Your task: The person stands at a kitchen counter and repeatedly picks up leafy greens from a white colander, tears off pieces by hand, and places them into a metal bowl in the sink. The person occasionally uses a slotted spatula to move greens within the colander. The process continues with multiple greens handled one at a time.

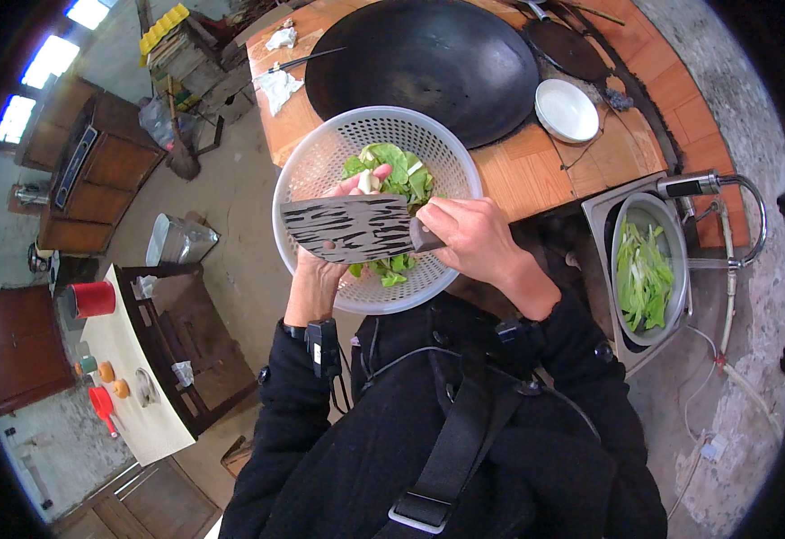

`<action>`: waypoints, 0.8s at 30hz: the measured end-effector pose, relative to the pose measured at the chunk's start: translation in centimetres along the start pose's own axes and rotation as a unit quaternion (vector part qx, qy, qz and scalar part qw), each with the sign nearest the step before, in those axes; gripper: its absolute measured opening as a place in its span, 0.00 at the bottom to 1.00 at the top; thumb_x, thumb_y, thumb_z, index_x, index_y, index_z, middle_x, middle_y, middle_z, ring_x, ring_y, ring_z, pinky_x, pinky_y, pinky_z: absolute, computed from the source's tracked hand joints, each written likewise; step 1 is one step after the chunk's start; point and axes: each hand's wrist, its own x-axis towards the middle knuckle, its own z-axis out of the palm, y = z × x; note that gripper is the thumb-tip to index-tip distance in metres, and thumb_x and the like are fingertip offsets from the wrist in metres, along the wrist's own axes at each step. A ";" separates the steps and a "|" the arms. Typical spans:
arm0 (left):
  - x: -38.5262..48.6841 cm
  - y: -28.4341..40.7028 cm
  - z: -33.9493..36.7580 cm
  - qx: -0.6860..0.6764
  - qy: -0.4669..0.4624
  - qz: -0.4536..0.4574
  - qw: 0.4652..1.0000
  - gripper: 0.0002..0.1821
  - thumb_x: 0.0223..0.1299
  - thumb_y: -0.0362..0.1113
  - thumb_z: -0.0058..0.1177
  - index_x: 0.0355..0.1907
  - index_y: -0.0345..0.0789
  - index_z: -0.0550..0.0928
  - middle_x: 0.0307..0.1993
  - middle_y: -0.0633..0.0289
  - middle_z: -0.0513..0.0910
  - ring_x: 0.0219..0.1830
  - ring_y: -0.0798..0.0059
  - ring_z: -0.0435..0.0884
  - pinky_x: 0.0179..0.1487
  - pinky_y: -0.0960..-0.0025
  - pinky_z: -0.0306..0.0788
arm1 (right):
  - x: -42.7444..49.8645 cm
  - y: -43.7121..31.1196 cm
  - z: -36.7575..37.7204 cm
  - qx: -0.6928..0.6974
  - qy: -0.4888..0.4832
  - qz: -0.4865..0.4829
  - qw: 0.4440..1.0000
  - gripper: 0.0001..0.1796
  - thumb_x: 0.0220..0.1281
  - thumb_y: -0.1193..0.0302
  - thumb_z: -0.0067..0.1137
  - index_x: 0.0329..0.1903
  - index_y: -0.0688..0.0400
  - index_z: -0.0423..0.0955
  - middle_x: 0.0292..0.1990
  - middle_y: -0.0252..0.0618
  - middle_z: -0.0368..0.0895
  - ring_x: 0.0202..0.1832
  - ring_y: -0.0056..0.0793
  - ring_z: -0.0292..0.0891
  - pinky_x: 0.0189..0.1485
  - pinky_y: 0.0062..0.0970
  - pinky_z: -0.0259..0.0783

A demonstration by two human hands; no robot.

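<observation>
My right hand grips the dark handle of a cleaver, whose broad blade has black streaks and a small hole. The blade lies level across my left hand and hides most of its palm. Between the left fingers, just beyond the blade, sits a whitish piece of vegetable. Both hands are above a white perforated plastic colander. Cut green leaves lie in it, partly covered by the blade and hands.
Behind the colander, a large black wok is set into a wood-patterned stove top. A white bowl stands right of it. Under the running faucet, a basin holds greens. Left is a table with several items.
</observation>
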 end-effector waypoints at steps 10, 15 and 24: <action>-1.8 -0.5 -0.9 -0.076 0.009 0.000 0.997 0.16 0.66 0.37 0.54 0.54 0.33 0.78 0.52 0.52 0.81 0.52 0.62 0.81 0.57 0.59 0.78 | -0.1 0.4 -0.2 -0.007 -0.005 0.006 1.000 0.23 0.34 0.74 0.72 0.34 0.57 0.68 0.28 0.38 0.74 0.33 0.41 0.78 0.32 0.38 0.73; -2.5 -0.7 -0.2 0.040 0.174 0.004 0.984 0.15 0.65 0.36 0.54 0.52 0.32 0.78 0.49 0.54 0.82 0.50 0.61 0.82 0.55 0.59 0.78 | -0.3 0.9 0.1 0.002 -0.006 0.008 1.000 0.22 0.35 0.74 0.72 0.35 0.57 0.69 0.28 0.39 0.75 0.32 0.42 0.79 0.31 0.37 0.73; -0.9 0.8 0.4 0.095 -0.043 -0.025 0.994 0.08 0.71 0.34 0.49 0.43 0.31 0.77 0.34 0.59 0.81 0.33 0.73 0.79 0.50 0.62 0.78 | -0.7 3.6 0.0 0.033 -0.050 0.231 0.971 0.12 0.60 0.67 0.66 0.41 0.61 0.76 0.27 0.46 0.82 0.28 0.42 0.80 0.31 0.34 0.73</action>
